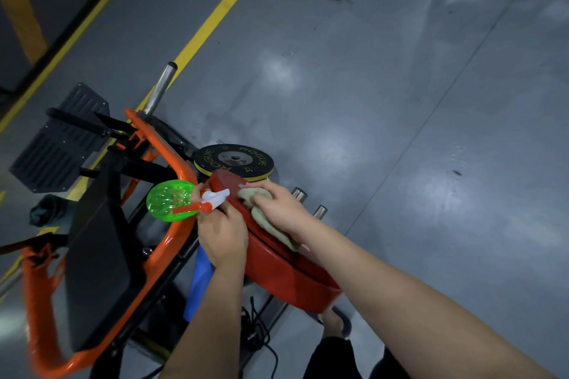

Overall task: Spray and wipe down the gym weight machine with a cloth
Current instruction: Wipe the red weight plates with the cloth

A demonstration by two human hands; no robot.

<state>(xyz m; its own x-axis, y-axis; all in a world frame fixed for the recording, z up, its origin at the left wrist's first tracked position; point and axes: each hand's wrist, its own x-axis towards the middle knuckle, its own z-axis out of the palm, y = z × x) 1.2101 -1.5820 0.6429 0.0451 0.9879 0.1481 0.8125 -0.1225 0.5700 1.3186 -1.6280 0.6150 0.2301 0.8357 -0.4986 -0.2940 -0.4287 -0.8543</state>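
while l hand (223, 232) fingers curl round the spray bottle (169, 200) neck, r hand (281, 209) fingers lie flat on the cloth (266, 224), under them on machine's red cover (271, 268); cloth prob soft & light, bunches easy, so press w/ whole palm

Head camera, close above weight machine (277, 269)

Bare forearms (397, 283), dark legwear (334, 360), dark open sandal (344, 321)
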